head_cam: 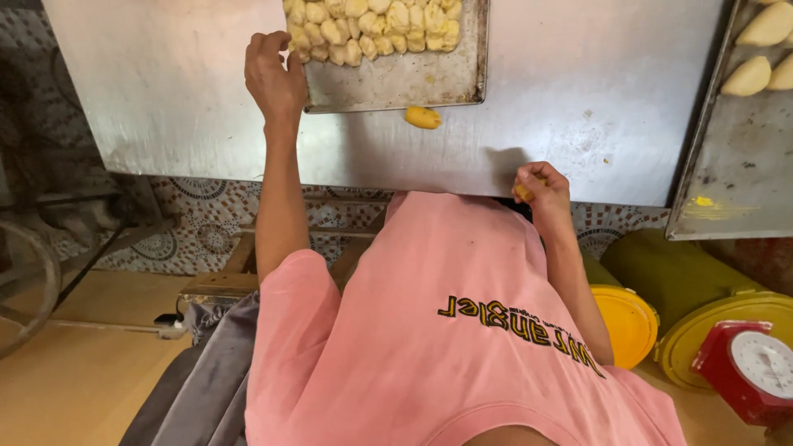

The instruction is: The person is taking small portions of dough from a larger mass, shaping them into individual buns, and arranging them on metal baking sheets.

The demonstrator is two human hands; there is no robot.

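Left hand [275,78] grips baking tray [396,83] at 11 o'clock; right hand [538,188] pinches dough piece [524,192] at centre, 1 o'clock.

A round white dial face [764,363] sits on the red weighing scale [727,376] at lower right. Two yellow-lidded olive drums [661,285] lie beside it. No labels or signs show.

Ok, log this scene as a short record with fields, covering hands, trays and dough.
Left hand: grips the corner of the metal tray.
Right hand: closed on a yellow dough piece at the table's near edge.
Tray contents: pale dough pieces packed at the far side.
Loose dough piece: on the steel table, beside the tray.
Second tray: at the right, with larger dough shapes.
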